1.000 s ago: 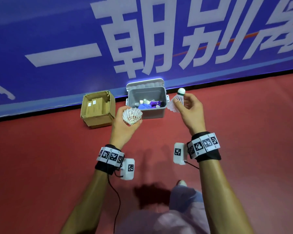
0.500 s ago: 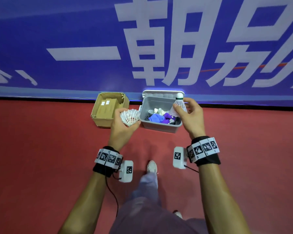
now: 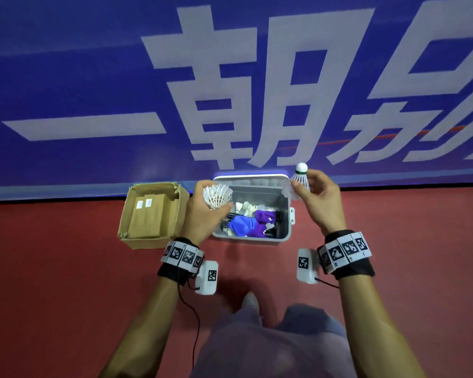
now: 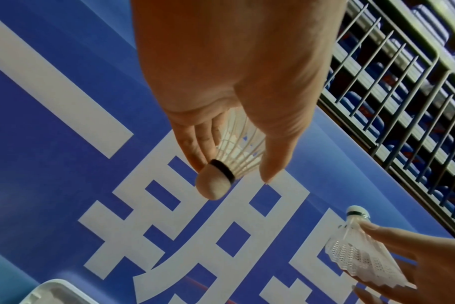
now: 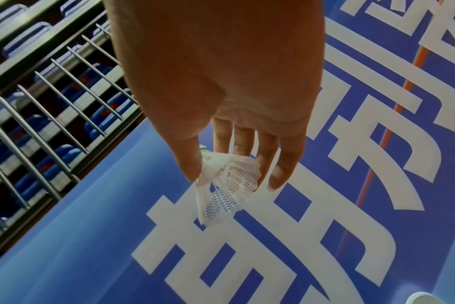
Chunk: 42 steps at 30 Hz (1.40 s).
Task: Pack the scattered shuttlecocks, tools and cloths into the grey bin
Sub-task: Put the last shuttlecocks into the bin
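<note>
The grey bin [image 3: 253, 241] sits on the red floor against the blue banner, holding several shuttlecocks, a blue cloth [image 3: 241, 225], a purple cloth [image 3: 262, 221] and dark tools. My left hand [image 3: 202, 211] holds a white feather shuttlecock [image 3: 217, 195] over the bin's left edge, cork pointing away [image 4: 214, 182]. My right hand [image 3: 318, 197] pinches a white plastic shuttlecock [image 3: 301, 180] by its skirt [image 5: 226, 185] above the bin's far right corner, cork up.
An open cardboard box [image 3: 153, 214] with flat brown packets stands just left of the bin. The blue banner wall [image 3: 230, 91] rises right behind both. My shoe [image 3: 250, 302] and legs are on the red floor in front of the bin.
I have stepped closer to the bin, which now looks larger. Both hands have come apart with their shuttlecocks and now flank the bin's opening.
</note>
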{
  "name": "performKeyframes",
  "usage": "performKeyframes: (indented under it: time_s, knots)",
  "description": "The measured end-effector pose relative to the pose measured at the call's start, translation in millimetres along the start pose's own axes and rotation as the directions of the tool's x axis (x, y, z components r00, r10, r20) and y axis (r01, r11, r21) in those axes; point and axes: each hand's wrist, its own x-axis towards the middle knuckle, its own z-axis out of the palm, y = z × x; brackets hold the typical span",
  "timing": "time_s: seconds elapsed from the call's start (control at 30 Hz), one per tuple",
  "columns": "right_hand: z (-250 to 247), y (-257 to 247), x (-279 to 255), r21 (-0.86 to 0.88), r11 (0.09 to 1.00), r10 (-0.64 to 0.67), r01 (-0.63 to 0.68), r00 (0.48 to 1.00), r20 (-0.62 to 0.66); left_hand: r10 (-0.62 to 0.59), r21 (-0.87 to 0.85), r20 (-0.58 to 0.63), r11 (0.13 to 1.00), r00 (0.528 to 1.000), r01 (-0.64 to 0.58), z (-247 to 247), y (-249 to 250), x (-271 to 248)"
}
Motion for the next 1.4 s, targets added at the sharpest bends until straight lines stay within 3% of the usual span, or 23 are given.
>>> performKeyframes:
  time_s: [0.17, 0.33, 0.5, 0.63, 0.77, 0.87, 0.93, 1.0, 1.1, 1.17, 1.4]
  knots:
    - [9.4, 30.2, 64.0, -0.060, 0.993, 0.102, -0.102, 0.995, -0.001, -0.036, 0.080, 0.086, 0.996, 0.996, 0.029, 20.5, -7.6, 82.5]
    - [15.3, 68.2, 150.5, -0.242, 0.952, 0.215, -0.185, 0.971, 0.103, -0.117, 0.224, 0.195, 0.972, 0.974, 0.072, 45.3, -21.5, 165.4]
    - [28.2, 126.2, 249.7, -0.322, 0.896, 0.364, -0.306, 0.921, 0.136, -0.165, 0.409, 0.263, 0.911, 0.951, 0.045, 65.2, -39.1, 255.1]
    - [53.4, 187.8, 301.2, -0.403, 0.823, 0.498, -0.400, 0.850, 0.174, -0.241, 0.515, 0.312, 0.856, 0.919, 0.050, 89.1, -65.0, 318.9]
    - [82.0, 287.1, 315.1, -0.564, 0.687, 0.645, -0.458, 0.742, 0.183, -0.389, 0.622, 0.344, 0.776, 0.854, 0.102, 124.6, -140.6, 354.2]
    - [97.3, 361.9, 305.1, -0.658, 0.600, 0.720, -0.455, 0.666, 0.196, -0.501, 0.728, 0.356, 0.678, 0.789, 0.103, 159.7, -227.4, 358.9]
    - [105.2, 415.2, 296.7, -0.730, 0.533, 0.738, -0.426, 0.657, 0.155, -0.571, 0.782, 0.333, 0.612, 0.751, 0.119, 184.2, -295.0, 352.3]
    - [113.4, 469.8, 287.6, -0.793, 0.487, 0.745, -0.365, 0.647, 0.159, -0.568, 0.807, 0.352, 0.586, 0.744, 0.066, 208.7, -357.9, 339.8]
    - [131.0, 547.8, 278.8, -0.874, 0.430, 0.755, -0.228, 0.622, 0.209, -0.556, 0.788, 0.446, 0.616, 0.701, -0.013, 239.2, -433.6, 322.8]
    - [145.7, 592.5, 278.3, -0.898, 0.409, 0.748, -0.162, 0.624, 0.228, -0.556, 0.796, 0.451, 0.605, 0.698, -0.032, 253.9, -486.9, 314.7]
    - [181.4, 693.4, 281.0, -0.917, 0.383, 0.747, -0.111, 0.621, 0.236, -0.597, 0.827, 0.464, 0.557, 0.654, -0.078, 272.9, -593.0, 313.3]
